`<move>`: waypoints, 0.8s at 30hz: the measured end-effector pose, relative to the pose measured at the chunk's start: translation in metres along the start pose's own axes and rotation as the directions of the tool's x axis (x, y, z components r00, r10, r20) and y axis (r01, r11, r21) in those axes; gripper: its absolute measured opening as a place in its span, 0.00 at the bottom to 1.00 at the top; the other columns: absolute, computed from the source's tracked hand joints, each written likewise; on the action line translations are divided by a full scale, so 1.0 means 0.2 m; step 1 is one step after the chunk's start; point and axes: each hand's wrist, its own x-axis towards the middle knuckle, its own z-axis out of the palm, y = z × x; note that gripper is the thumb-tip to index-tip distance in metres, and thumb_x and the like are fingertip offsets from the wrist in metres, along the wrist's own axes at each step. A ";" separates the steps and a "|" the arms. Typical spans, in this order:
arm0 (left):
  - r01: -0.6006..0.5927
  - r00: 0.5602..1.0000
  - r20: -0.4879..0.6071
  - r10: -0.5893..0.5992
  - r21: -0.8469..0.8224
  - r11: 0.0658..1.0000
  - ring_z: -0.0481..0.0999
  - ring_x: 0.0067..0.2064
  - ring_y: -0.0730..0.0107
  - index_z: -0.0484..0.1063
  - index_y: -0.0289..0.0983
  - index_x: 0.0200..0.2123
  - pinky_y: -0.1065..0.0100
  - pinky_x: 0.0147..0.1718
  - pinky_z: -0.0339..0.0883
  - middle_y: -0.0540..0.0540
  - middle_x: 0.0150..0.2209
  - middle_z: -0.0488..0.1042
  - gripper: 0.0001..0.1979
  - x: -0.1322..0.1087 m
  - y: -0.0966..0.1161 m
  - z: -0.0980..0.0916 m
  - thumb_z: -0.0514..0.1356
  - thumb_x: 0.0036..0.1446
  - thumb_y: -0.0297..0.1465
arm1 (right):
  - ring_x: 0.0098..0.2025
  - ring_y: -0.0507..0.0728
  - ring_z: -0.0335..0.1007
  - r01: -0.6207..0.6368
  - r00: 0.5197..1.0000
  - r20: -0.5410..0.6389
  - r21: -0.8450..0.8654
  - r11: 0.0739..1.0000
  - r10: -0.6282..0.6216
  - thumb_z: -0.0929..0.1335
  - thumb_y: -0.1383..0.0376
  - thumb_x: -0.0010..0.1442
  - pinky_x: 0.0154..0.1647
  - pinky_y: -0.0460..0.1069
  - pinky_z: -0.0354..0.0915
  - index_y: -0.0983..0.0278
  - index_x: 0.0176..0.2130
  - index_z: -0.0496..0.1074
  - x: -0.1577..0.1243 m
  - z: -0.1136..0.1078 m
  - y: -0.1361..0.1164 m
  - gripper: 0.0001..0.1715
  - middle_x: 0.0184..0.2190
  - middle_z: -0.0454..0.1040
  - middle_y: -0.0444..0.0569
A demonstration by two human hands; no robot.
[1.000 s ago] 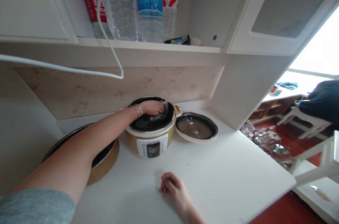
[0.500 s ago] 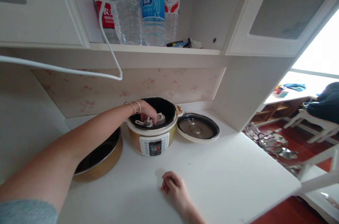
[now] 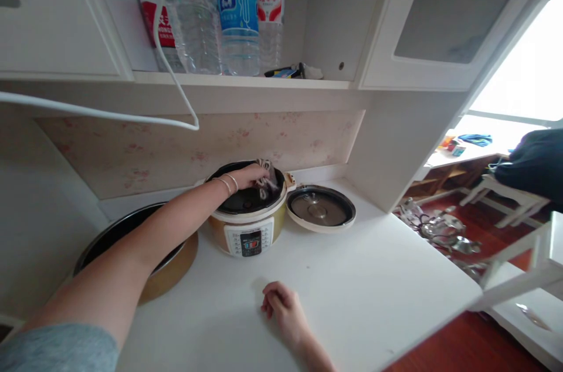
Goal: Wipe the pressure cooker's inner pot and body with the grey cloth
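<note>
My left hand [image 3: 255, 175] reaches over the electric cooker [image 3: 241, 246] and grips a bundle of pale, looped cord [image 3: 267, 181] at the right side of its dark pot opening. The bundle's lower part hangs within the opening. The cooker's round lid [image 3: 323, 208] lies on the counter just right of it, inner side up. My right hand [image 3: 282, 306] rests on the white counter in front of the cooker, fingers curled in, with nothing visible in them. Under my left forearm stands a brown pan with a dark inside [image 3: 176, 269], partly hidden by the arm.
A white cable [image 3: 132, 119] crosses in front of the open cabinet. Several plastic bottles [image 3: 240, 31] stand on its shelf. The counter [image 3: 373, 296] ends at the right, where a white stool [image 3: 505, 196] and shiny metal-looking things [image 3: 440, 228] are on the floor side.
My left hand has moved the cord bundle up and to the right, from inside the pot to its rear right rim. My right hand stays on the counter. The view has shifted slightly.
</note>
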 end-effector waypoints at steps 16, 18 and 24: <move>-0.344 0.895 0.371 0.247 0.928 -0.145 0.75 0.43 0.50 0.76 0.35 0.18 0.56 0.46 0.62 0.35 0.28 0.78 0.10 -0.01 -0.15 -0.32 0.60 0.43 0.18 | 0.22 0.50 0.63 0.030 0.999 0.025 -0.168 0.985 -0.026 0.60 0.62 0.61 0.24 0.44 0.59 0.64 0.34 0.70 -0.03 0.02 -0.03 0.13 0.23 0.71 0.46; -0.432 0.830 0.471 0.297 0.881 -0.190 0.72 0.49 0.54 0.78 0.37 0.22 0.58 0.52 0.58 0.36 0.35 0.79 0.12 0.05 -0.16 -0.29 0.58 0.45 0.17 | 0.22 0.50 0.63 0.039 0.999 0.026 -0.182 0.983 -0.034 0.60 0.63 0.61 0.24 0.43 0.59 0.64 0.34 0.71 -0.03 0.01 -0.04 0.13 0.23 0.71 0.46; -0.571 0.576 0.741 0.346 0.668 -0.478 0.65 0.58 0.71 0.78 0.39 0.39 0.72 0.59 0.50 0.43 0.50 0.75 0.14 0.14 -0.15 -0.29 0.55 0.56 0.21 | 0.21 0.49 0.63 0.096 0.995 0.051 -0.269 0.958 -0.086 0.59 0.67 0.61 0.24 0.43 0.59 0.64 0.34 0.71 -0.04 0.02 -0.06 0.12 0.25 0.72 0.45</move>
